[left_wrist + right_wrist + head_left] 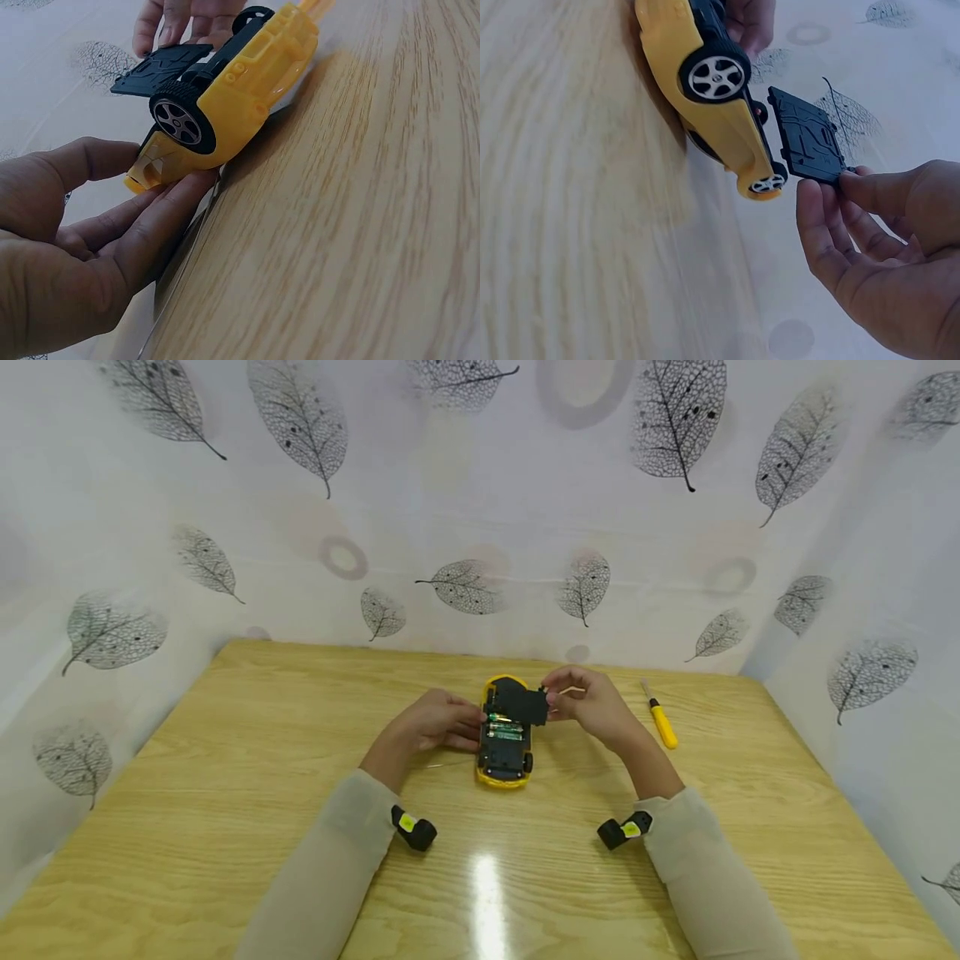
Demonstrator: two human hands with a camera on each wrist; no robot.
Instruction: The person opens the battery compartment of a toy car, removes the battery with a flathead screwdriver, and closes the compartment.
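A yellow toy car (504,781) lies upside down on the table, its black underside facing up. Several green batteries (505,728) show in the open compartment in its middle. My left hand (433,720) holds the car by its left side; in the left wrist view the thumb and fingers close on the yellow body (232,120). With thumb and fingertips, my right hand (596,706) pinches a black battery cover (531,707) by its edge. That cover is tilted over the compartment's upper right, and its ridged face (806,139) shows in the right wrist view.
A screwdriver (662,724) with a yellow handle lies on the wooden table (262,760) to the right of my right hand. A thin wire-like piece (450,765) extends left from the car. Leaf-patterned cloth (480,510) stands behind the table and along its sides.
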